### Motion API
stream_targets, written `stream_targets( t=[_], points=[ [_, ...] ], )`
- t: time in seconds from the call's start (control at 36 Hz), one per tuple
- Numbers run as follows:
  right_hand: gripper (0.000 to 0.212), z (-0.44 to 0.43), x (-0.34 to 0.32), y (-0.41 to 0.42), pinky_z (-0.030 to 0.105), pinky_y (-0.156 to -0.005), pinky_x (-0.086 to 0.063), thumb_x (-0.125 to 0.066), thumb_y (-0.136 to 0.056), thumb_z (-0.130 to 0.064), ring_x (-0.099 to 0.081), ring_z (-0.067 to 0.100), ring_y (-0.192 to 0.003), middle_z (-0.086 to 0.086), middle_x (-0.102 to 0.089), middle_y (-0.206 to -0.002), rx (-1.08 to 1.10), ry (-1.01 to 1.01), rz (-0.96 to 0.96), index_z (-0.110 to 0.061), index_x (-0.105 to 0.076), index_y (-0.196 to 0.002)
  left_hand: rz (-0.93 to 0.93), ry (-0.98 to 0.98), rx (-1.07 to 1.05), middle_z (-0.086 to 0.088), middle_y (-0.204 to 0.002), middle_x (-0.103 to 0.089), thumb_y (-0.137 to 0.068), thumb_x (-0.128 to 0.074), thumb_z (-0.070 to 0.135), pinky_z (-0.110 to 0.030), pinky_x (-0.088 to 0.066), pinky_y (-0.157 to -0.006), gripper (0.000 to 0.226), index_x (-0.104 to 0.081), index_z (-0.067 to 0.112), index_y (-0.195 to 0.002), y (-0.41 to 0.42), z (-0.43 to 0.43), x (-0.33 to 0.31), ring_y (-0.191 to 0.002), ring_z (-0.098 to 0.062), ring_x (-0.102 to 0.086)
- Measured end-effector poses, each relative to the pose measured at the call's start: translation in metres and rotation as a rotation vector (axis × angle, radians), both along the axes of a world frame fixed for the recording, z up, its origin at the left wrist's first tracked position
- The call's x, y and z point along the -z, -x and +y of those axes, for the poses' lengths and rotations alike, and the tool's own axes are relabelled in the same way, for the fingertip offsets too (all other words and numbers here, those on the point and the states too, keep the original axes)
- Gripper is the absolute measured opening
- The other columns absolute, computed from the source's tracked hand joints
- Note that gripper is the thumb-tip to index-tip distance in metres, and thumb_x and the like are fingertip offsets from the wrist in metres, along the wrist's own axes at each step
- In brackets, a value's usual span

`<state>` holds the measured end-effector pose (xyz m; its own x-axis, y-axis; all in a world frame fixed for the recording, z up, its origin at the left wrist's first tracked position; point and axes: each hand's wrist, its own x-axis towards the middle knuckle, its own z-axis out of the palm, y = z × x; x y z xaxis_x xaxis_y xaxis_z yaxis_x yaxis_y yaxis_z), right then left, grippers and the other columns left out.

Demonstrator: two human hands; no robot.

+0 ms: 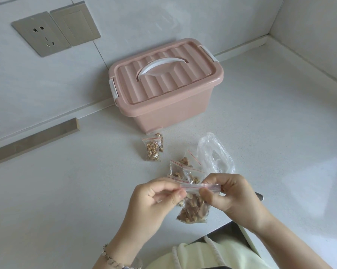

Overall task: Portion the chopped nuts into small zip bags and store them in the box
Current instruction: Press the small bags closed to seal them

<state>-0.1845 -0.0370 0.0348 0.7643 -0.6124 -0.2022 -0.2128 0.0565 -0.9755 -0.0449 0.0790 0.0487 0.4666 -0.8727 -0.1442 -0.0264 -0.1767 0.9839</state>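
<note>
A small zip bag [193, 209] full of chopped nuts hangs over the counter between my hands. My left hand [156, 199] pinches the left end of its red-lined zip strip, and my right hand [231, 193] pinches the right end. Behind it lie several more small bags with nuts [183, 169], and two filled bags [153, 148] lie in front of the pink box [169, 111]. The box stands against the wall with its ribbed lid [163, 74] on and its white handle folded flat.
A crumpled clear plastic bag [216, 152] lies right of the small bags. A grey metal handle tip [259, 196] pokes out behind my right hand. A wall socket [41, 33] is at upper left. The white counter [66, 181] ends just below my hands.
</note>
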Motion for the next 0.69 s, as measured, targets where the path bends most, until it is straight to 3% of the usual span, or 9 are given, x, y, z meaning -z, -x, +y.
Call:
stream_targets(
  t=[0.14, 0.25, 0.36, 0.47, 0.61, 0.69],
  points=[
    [0.008, 0.003, 0.001, 0.000, 0.013, -0.064, -0.042, -0.066, -0.068, -0.026, -0.059, 0.006, -0.062, -0.008, -0.066, -0.061, -0.039, 0.081, 0.013, -0.022, -0.064, -0.061, -0.216, 0.062, 0.038, 0.006, -0.075, -0.065, -0.077, -0.062, 0.030, -0.017, -0.050, -0.067, 0.010, -0.067, 0.022, -0.073, 0.001, 0.004, 0.005, -0.070, -0.013, -0.064],
    [0.008, 0.010, 0.005, -0.006, 0.013, -0.068, -0.041, -0.063, -0.067, -0.043, -0.059, 0.005, -0.068, -0.012, -0.066, -0.070, -0.100, 0.195, -0.025, -0.037, -0.068, -0.068, -0.277, 0.073, 0.077, 0.010, -0.075, -0.064, -0.079, -0.061, 0.024, -0.021, -0.052, -0.068, 0.009, -0.065, 0.024, -0.072, 0.002, 0.008, 0.011, -0.070, -0.010, -0.063],
    [0.006, 0.009, 0.011, -0.011, 0.009, -0.067, -0.038, -0.059, -0.068, -0.045, -0.056, 0.002, -0.070, -0.018, -0.062, -0.071, -0.159, 0.282, -0.003, -0.043, -0.062, -0.065, -0.196, 0.057, 0.039, 0.011, -0.071, -0.064, -0.075, -0.063, 0.027, -0.016, -0.050, -0.065, 0.008, -0.069, 0.026, -0.069, 0.001, 0.012, 0.015, -0.066, -0.007, -0.063],
    [0.015, 0.008, 0.016, -0.018, 0.007, -0.065, -0.036, -0.053, -0.073, -0.041, -0.049, -0.006, -0.070, -0.026, -0.052, -0.066, -0.246, 0.455, 0.024, -0.027, -0.060, -0.073, -0.145, 0.040, 0.004, 0.004, -0.072, -0.065, -0.072, -0.063, 0.030, -0.018, -0.051, -0.064, 0.010, -0.068, 0.024, -0.065, -0.003, 0.014, 0.017, -0.069, -0.015, -0.065],
    [0.013, -0.002, 0.019, -0.027, 0.013, -0.060, -0.040, -0.055, -0.078, -0.039, -0.047, 0.001, -0.065, -0.017, -0.049, -0.067, -0.263, 0.634, 0.003, -0.026, -0.056, -0.075, -0.140, 0.048, -0.026, -0.001, -0.074, -0.066, -0.070, -0.062, 0.031, -0.019, -0.052, -0.063, 0.015, -0.067, 0.018, -0.064, -0.009, 0.009, 0.019, -0.070, -0.016, -0.064],
    [0.009, -0.012, 0.019, -0.027, 0.006, -0.060, -0.036, -0.053, -0.079, -0.038, -0.043, -0.003, -0.063, -0.021, -0.045, -0.067, -0.264, 0.674, 0.007, -0.029, -0.053, -0.077, -0.077, 0.058, -0.083, -0.008, -0.076, -0.067, -0.068, -0.065, 0.032, -0.021, -0.051, -0.061, 0.023, -0.068, 0.010, -0.067, -0.020, 0.006, 0.020, -0.071, -0.018, -0.065]
  ],
)
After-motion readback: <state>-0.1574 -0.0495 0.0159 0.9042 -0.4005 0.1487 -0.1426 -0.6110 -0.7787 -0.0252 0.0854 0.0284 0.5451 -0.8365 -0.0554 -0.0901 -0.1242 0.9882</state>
